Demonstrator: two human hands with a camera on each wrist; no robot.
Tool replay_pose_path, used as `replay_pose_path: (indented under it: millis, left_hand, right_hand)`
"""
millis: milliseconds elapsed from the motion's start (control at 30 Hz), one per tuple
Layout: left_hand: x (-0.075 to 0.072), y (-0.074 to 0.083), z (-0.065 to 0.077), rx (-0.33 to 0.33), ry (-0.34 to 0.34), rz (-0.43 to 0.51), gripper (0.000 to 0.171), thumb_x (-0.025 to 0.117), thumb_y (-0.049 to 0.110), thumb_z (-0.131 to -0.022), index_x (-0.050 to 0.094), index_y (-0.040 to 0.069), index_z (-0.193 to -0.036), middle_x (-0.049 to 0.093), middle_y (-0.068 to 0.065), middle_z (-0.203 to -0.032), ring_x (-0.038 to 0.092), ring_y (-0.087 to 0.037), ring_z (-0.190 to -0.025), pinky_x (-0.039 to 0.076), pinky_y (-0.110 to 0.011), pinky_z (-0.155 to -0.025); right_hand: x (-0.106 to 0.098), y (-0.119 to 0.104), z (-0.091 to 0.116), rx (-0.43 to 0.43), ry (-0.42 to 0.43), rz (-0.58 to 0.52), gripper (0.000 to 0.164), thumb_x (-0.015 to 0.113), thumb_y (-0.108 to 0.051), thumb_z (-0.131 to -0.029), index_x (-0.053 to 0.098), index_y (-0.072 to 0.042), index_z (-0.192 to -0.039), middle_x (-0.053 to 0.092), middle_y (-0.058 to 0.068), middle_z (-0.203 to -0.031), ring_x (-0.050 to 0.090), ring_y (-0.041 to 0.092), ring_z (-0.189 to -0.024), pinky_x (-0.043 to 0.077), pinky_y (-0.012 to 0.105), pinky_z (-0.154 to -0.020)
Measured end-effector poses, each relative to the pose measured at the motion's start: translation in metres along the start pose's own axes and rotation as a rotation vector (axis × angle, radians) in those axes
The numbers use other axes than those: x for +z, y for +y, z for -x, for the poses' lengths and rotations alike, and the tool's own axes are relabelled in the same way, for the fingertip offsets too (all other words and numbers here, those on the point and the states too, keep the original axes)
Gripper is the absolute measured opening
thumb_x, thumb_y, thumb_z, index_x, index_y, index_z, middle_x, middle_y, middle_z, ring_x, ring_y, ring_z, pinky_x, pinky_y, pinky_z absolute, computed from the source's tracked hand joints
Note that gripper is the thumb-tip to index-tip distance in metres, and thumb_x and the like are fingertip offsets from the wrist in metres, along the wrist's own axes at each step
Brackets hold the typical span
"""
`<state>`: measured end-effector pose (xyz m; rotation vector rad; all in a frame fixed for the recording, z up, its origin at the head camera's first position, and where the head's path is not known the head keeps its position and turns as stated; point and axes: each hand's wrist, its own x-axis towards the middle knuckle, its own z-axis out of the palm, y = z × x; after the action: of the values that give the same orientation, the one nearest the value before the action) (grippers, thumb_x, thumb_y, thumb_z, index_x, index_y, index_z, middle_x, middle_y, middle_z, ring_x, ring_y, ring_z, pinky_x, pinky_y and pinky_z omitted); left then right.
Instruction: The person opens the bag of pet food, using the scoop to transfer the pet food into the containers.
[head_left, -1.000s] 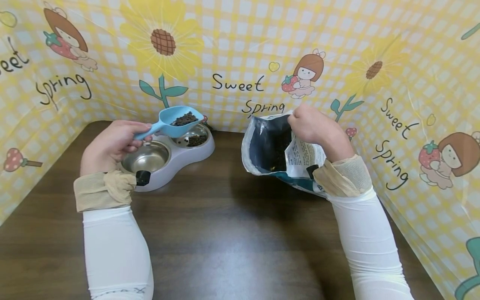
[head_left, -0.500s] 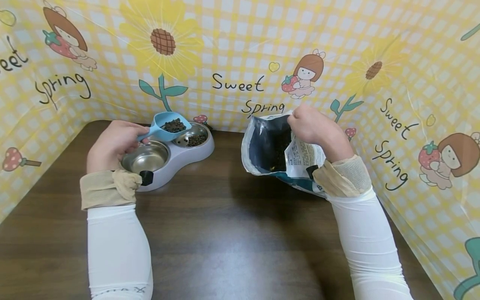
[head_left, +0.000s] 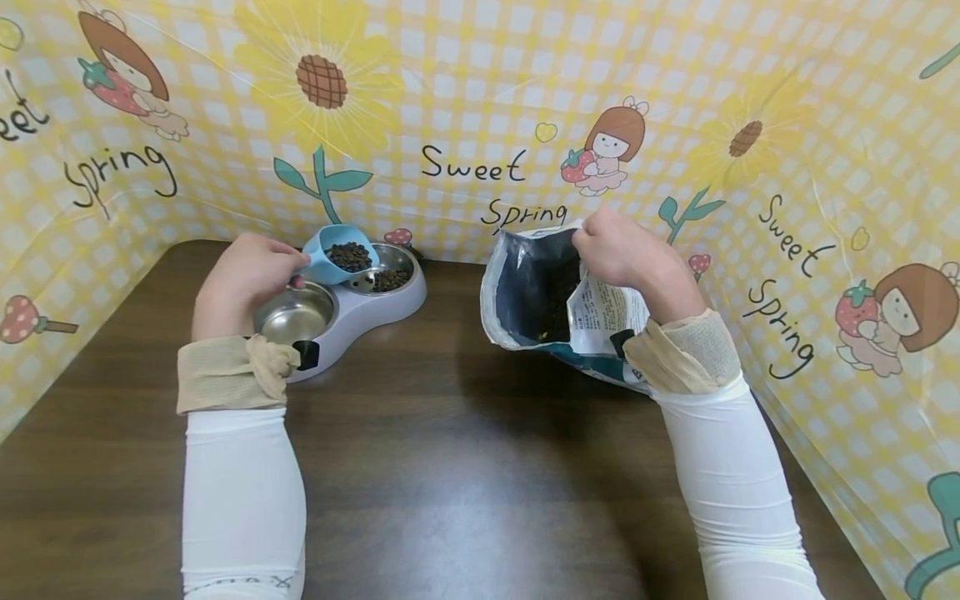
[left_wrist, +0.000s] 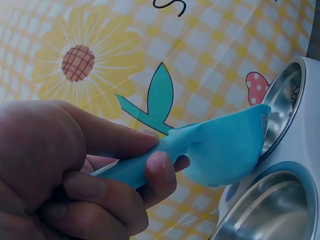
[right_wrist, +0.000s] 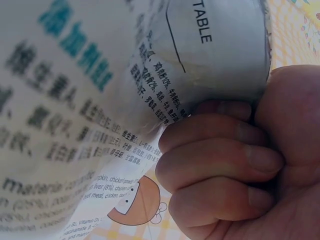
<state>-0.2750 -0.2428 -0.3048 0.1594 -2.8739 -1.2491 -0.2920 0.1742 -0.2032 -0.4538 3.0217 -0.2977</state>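
My left hand (head_left: 249,275) grips the handle of a light blue scoop (head_left: 318,265), thumb and fingers around it in the left wrist view. Dark brown kibble (head_left: 349,256) fills the scoop, which tilts to the right at the edge of the far steel bowl (head_left: 408,260). Some kibble lies in that bowl. The near steel bowl (head_left: 295,315), partly behind my left hand, shows bare metal. My right hand (head_left: 628,257) clutches the rim of an open pet food bag (head_left: 517,292), fingers curled into the printed panel in the right wrist view. Dark kibble shows inside the bag.
Both bowls sit in one pale double-bowl stand (head_left: 375,323) at the back left of the brown wooden table (head_left: 420,467). A yellow checked cloth (head_left: 465,92) with printed flowers and figures walls the table at the back and both sides.
My left hand has shifted right and turned. The scoop has come lower and left, now tilted more steeply toward the far bowl. My right hand and the bag have hardly moved.
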Motion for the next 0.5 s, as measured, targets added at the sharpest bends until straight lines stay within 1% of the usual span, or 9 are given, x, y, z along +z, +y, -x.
replay_pose_path:
  millis: [67, 200, 267, 333, 433, 500]
  left_hand:
    - [0.0008, 0.0021, 0.0001, 0.006, 0.003, -0.026, 0.043, 0.052, 0.032, -0.100, 0.068, -0.003, -0.119, 0.067, 0.009, -0.063, 0.052, -0.031, -0.100, 0.037, -0.044, -0.083]
    - [0.0020, 0.0046, -0.0004, 0.006, 0.006, -0.052, 0.044, 0.054, 0.033, -0.099, 0.067, -0.002, -0.122, 0.069, 0.008, -0.064, 0.055, -0.032, -0.101, 0.040, -0.046, -0.083]
    - [0.0022, 0.0056, -0.0006, 0.006, 0.005, -0.067, 0.046, 0.054, 0.034, -0.099, 0.066, -0.001, -0.124, 0.072, 0.005, -0.067, 0.056, -0.034, -0.101, 0.042, -0.049, -0.083]
    - [0.0026, 0.0068, -0.0009, 0.007, -0.001, -0.088, 0.046, 0.054, 0.035, -0.099, 0.066, -0.001, -0.126, 0.074, -0.002, -0.074, 0.056, -0.035, -0.101, 0.043, -0.051, -0.083]
    - [0.0031, 0.0089, -0.0011, 0.011, -0.008, -0.123, 0.046, 0.053, 0.037, -0.099, 0.067, 0.002, -0.125, 0.076, -0.011, -0.087, 0.057, -0.035, -0.100, 0.044, -0.051, -0.081]
    - [0.0036, 0.0109, -0.0013, 0.014, -0.013, -0.141, 0.045, 0.053, 0.037, -0.099, 0.068, 0.003, -0.125, 0.075, -0.015, -0.095, 0.057, -0.035, -0.099, 0.045, -0.051, -0.080]
  right_hand:
    - [-0.0002, 0.0001, 0.0000, 0.002, -0.005, -0.002, 0.038, 0.029, -0.016, -0.102, 0.041, -0.008, -0.067, 0.035, 0.005, -0.060, 0.035, 0.019, -0.047, 0.035, 0.030, -0.047]
    - [-0.0011, 0.0000, -0.0003, 0.002, -0.011, -0.002, 0.038, 0.029, -0.016, -0.102, 0.042, -0.008, -0.068, 0.036, 0.006, -0.062, 0.037, 0.020, -0.049, 0.036, 0.031, -0.048]
    - [-0.0016, -0.0001, -0.0003, 0.003, -0.013, 0.001, 0.037, 0.029, -0.016, -0.102, 0.043, -0.007, -0.068, 0.036, 0.006, -0.063, 0.039, 0.021, -0.050, 0.037, 0.031, -0.048]
    - [-0.0021, -0.0003, -0.0001, 0.006, -0.017, 0.003, 0.037, 0.029, -0.016, -0.102, 0.043, -0.007, -0.069, 0.037, 0.007, -0.064, 0.040, 0.022, -0.051, 0.037, 0.031, -0.049]
    - [-0.0028, -0.0005, 0.0001, 0.015, -0.026, 0.004, 0.037, 0.028, -0.017, -0.102, 0.045, -0.006, -0.071, 0.038, 0.008, -0.066, 0.043, 0.024, -0.054, 0.039, 0.032, -0.050]
    - [-0.0034, -0.0007, 0.0001, 0.020, -0.029, 0.002, 0.037, 0.028, -0.018, -0.103, 0.046, -0.005, -0.074, 0.039, 0.009, -0.067, 0.046, 0.025, -0.056, 0.040, 0.032, -0.051]
